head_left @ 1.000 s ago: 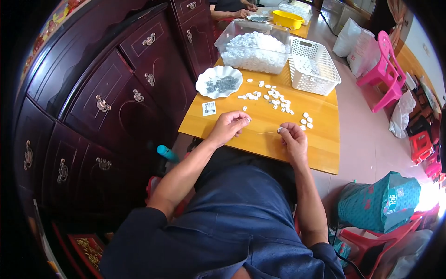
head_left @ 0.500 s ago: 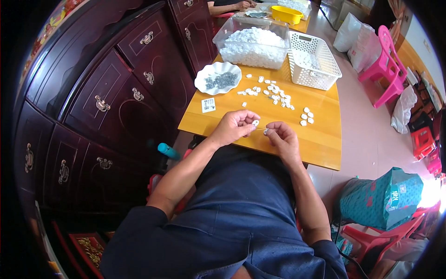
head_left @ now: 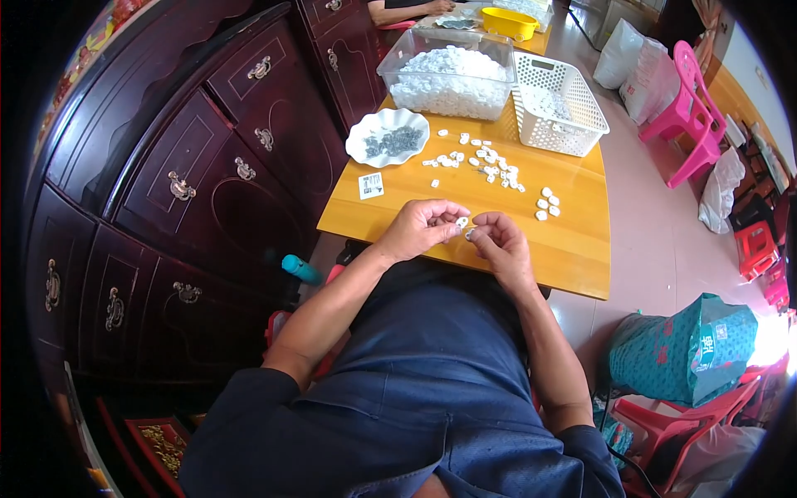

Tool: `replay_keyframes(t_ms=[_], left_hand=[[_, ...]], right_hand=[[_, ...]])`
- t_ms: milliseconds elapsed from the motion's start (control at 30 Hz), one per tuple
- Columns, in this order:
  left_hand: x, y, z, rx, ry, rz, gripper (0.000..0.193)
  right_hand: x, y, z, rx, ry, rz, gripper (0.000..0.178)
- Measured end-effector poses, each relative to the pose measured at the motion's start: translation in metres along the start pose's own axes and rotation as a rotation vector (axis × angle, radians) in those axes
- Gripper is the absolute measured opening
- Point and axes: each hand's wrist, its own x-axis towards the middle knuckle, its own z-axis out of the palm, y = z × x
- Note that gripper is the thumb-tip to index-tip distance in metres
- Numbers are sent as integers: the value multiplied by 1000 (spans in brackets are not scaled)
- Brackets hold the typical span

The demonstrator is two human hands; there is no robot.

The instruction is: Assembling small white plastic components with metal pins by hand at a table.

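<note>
Over the near edge of the wooden table (head_left: pixel 390 217), my left hand (head_left: pixel 422 229) pinches a small white plastic piece (head_left: pixel 462 222) with dark holes. Just beside it, my right hand (head_left: pixel 503 250) is closed with thumb and forefinger on a tiny pale piece (head_left: pixel 470 235), partly hidden by the fingertips. The fingertips of both hands almost meet. Beyond them lies a loose scatter of similar white pieces (head_left: pixel 491 158). Several more white pieces (head_left: pixel 542 203) form a small group to the right.
A scalloped white dish (head_left: pixel 355 149) holds small grey parts. Behind stand a clear bin (head_left: pixel 490 110) heaped with white pieces and a white perforated basket (head_left: pixel 581 143). Dark cabinets (head_left: pixel 207 158) line the left. A teal bag (head_left: pixel 664 357) sits on a pink chair at right. Another person's arm (head_left: pixel 407 12) shows far off.
My hands have come closer together, the right one moving slightly left and up. The thin pale strand seen between them before is now barely visible.
</note>
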Motion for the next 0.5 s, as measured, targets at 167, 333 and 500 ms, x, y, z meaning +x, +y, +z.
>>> replay_keyframes(t_ms=[167, 333, 500], left_hand=[[-1, 0, 1, -1, -5, 7, 26], [-2, 0, 1, 14, -5, 9, 27], [-2, 0, -2, 41, -34, 33, 28]], right_hand=[[-1, -2, 1, -13, -1, 9, 19], [-1, -2, 0, -30, -18, -7, 19], [-2, -6, 0, -36, -42, 11, 19]])
